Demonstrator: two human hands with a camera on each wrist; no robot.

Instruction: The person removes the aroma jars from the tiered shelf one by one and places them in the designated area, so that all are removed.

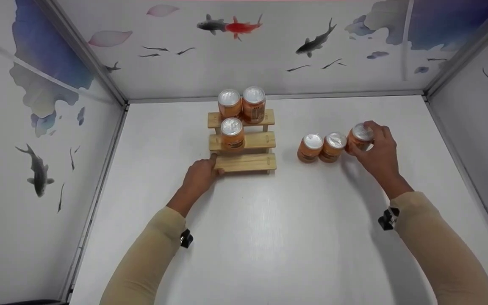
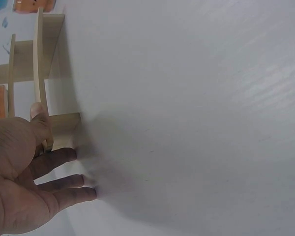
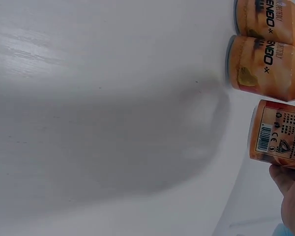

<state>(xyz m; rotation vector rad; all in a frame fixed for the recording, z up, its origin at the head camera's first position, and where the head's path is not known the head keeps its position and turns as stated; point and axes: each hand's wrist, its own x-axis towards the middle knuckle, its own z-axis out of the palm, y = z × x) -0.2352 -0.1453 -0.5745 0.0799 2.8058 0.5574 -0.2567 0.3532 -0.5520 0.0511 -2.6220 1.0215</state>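
My left hand pinches the left end of the lowest step of a three-step wooden rack. In the left wrist view its thumb lies on the board's top and the other fingers reach below. Two orange cans with silver lids stand on the top step, and one can stands at the left of the middle step. Over to the right, my right hand grips an orange can between thumb and fingers. To its left, two similar cans, one beside the other, stand upright on the table.
The white table is bounded by printed panels at the back and both sides, with fish and petal patterns. A metal edge strip runs along the back panel's foot. Both sleeves carry a small black device.
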